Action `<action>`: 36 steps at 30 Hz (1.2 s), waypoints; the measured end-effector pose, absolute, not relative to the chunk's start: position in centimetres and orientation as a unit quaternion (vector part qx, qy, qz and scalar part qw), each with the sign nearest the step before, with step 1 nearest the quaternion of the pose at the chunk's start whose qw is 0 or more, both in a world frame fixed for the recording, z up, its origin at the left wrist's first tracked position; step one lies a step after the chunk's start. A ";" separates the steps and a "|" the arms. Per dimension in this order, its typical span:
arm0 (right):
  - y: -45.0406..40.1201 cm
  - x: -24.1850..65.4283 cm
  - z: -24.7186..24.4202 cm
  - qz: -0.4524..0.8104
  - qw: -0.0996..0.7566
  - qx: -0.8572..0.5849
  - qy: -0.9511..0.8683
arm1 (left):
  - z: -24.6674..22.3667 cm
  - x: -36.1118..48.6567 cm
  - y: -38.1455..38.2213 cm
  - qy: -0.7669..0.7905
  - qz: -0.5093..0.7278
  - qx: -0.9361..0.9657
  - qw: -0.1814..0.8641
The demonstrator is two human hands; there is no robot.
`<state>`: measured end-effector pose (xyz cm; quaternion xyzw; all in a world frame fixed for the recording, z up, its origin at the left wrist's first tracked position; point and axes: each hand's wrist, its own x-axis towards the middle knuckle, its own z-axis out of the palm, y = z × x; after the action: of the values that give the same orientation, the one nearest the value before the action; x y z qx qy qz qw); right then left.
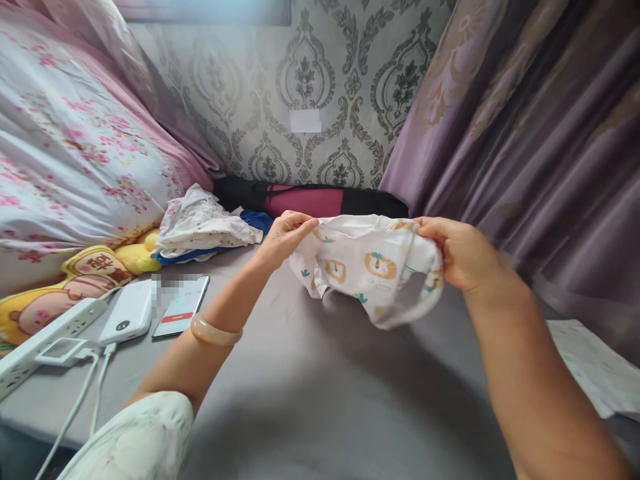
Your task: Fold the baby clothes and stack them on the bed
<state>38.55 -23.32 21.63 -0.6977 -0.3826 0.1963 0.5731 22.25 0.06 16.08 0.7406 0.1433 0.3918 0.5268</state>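
Note:
Between my two hands hangs a white baby garment (350, 257) printed with lion faces and small green plants. My left hand (289, 235), with a pale bangle on its wrist, pinches the garment's upper left corner. At the upper right corner my right hand (453, 252) grips the cloth, its fingers partly hidden from me. The garment is held above the grey bed sheet (310, 393), its lower edge loose and slightly blurred. I cannot tell exactly which kind of baby garment it is.
Folded clothes (203, 227) are piled at the back left beside a yellow plush toy (90, 280). A phone (181, 310), a white power bank (127, 310) and a power strip (50, 340) with cables lie at left. White patterned cloth (595, 367) lies at right; a black-and-pink bag (307, 200) lines the wall.

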 end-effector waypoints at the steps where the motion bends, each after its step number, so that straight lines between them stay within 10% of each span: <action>1: -23.9 38.7 22.0 0.225 0.556 -0.703 -0.381 | 15.6 22.4 -0.1 0.138 0.361 0.736 0.555; 8: -25.6 40.3 18.9 0.263 0.462 -0.766 -0.362 | 11.6 23.4 -1.3 0.135 0.216 0.679 0.688; 36: -27.1 41.0 17.0 0.146 0.334 -0.805 -0.468 | 13.2 20.5 1.1 0.113 0.129 0.831 0.529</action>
<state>40.97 -27.14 16.97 -0.8050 -0.4682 0.1462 0.3339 20.47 1.12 13.24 0.8313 0.1133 0.1287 0.5287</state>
